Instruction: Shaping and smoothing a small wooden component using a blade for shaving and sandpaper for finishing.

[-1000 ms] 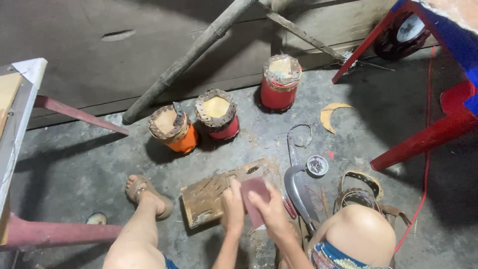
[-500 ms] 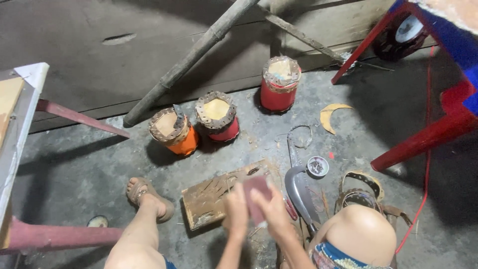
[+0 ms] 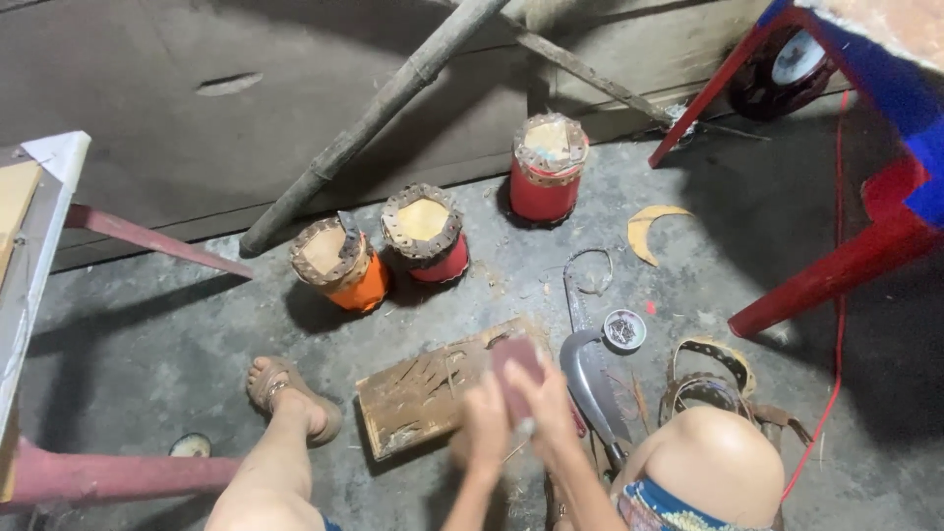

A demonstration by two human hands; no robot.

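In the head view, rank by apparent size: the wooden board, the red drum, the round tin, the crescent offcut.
1. Wooden board, largest.
2. Red drum, though it lies farther from the camera, so its true size is unsure.
3. Crescent offcut.
4. Round tin, close to the offcut; that order is unsure.

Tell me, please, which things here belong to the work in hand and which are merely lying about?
In hand:
left hand
right hand
reddish block, held by both
scarred wooden board beneath

Lying about:
three small drums
curved knife
small round tin
crescent offcut
leather rings
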